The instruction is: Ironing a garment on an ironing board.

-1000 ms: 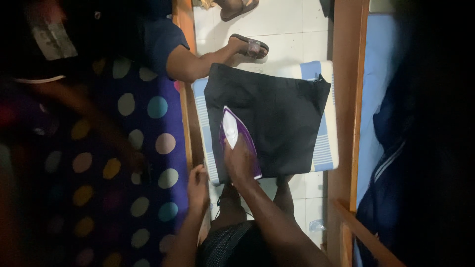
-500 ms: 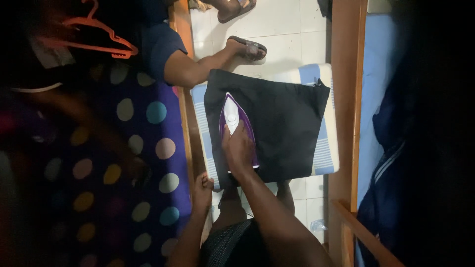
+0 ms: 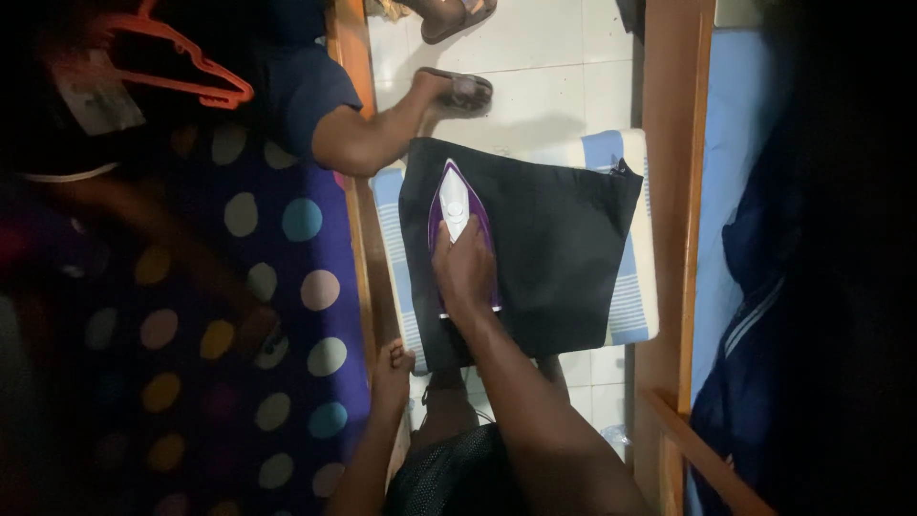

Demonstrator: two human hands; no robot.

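A black garment (image 3: 554, 248) lies flat on a blue-and-white striped cloth pad (image 3: 630, 296). My right hand (image 3: 464, 269) grips the handle of a purple and white iron (image 3: 455, 204), which rests on the garment's left half with its tip pointing away from me. My left hand (image 3: 390, 367) rests at the near left corner of the pad, against the wooden bed rail (image 3: 361, 239), holding nothing.
A purple sheet with coloured dots (image 3: 239, 315) covers the bed at left, an orange hanger (image 3: 181, 67) on it. Another person's leg (image 3: 368, 134) and sandalled foot (image 3: 458, 91) reach over the tiled floor. A wooden frame (image 3: 669, 191) and dark blue cloth (image 3: 755, 315) stand at right.
My right hand has pushed the iron away from me along the garment toward its far edge. The other person's foot has shifted slightly. My left hand has slid back a little.
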